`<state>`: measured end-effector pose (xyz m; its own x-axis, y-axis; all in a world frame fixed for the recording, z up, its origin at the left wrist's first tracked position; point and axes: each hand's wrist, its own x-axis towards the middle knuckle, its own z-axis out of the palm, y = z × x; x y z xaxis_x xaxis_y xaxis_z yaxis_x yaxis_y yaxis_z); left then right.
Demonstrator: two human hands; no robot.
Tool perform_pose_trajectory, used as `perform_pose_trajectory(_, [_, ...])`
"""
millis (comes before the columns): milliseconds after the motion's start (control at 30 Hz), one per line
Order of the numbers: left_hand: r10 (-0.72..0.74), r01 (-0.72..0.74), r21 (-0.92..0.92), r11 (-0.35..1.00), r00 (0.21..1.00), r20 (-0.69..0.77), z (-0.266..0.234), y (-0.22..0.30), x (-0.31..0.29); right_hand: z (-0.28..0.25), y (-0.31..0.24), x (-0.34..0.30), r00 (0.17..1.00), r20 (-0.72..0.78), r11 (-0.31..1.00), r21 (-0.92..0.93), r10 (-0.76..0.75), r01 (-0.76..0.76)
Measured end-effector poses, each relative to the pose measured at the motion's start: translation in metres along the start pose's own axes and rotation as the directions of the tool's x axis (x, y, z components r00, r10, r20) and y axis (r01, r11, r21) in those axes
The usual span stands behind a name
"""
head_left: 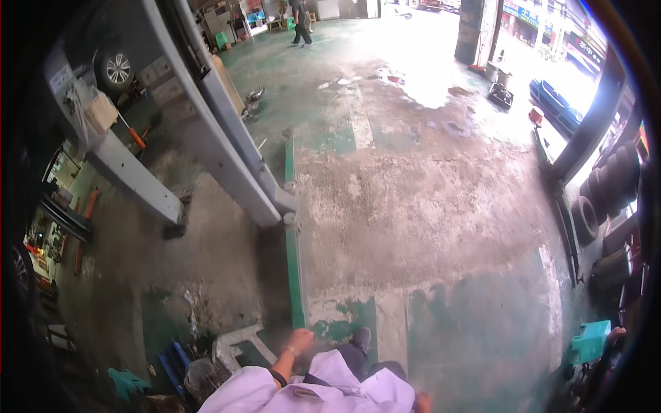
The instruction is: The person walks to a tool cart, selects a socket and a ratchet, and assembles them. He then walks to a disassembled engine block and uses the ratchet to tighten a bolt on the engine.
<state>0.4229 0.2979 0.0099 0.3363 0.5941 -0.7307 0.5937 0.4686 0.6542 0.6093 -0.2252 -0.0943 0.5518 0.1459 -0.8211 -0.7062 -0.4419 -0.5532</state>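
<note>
My left hand (301,339) hangs in front of my body at the lower middle, its fingers curled in and nothing visible in them. A band circles that wrist. It is nearest to a green floor strip (294,275) and a pale metal frame (224,352), apart from both as far as I can tell. My right hand (423,403) barely shows at the lower edge beside my light purple top; its fingers are blurred and partly hidden. One dark shoe (362,337) of mine is on the worn green and grey floor.
Grey lift posts (234,148) stand to the left, with a car wheel (117,69) beyond them. Stacked tyres (609,186) line the right side near a turquoise stool (591,342). A person (301,24) is far ahead. Wet patches (420,89) mark the floor by the bright opening.
</note>
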Motion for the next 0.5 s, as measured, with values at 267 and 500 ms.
perform_pose_trajectory(267, [-0.010, 0.088, -0.306, 0.948, 0.969, 0.248, 0.041, 0.120, 0.125, 0.040, -0.174, 0.101, 0.997, -0.071, 0.993, -0.119, 0.007, -0.016])
perform_pose_trajectory(500, [0.085, -0.054, 0.388, 0.920, 0.994, -0.062, 0.003, 0.082, 0.238, -0.009, -0.287, 0.255, 0.844, 0.477, 0.102, -0.853, -0.246, 0.512])
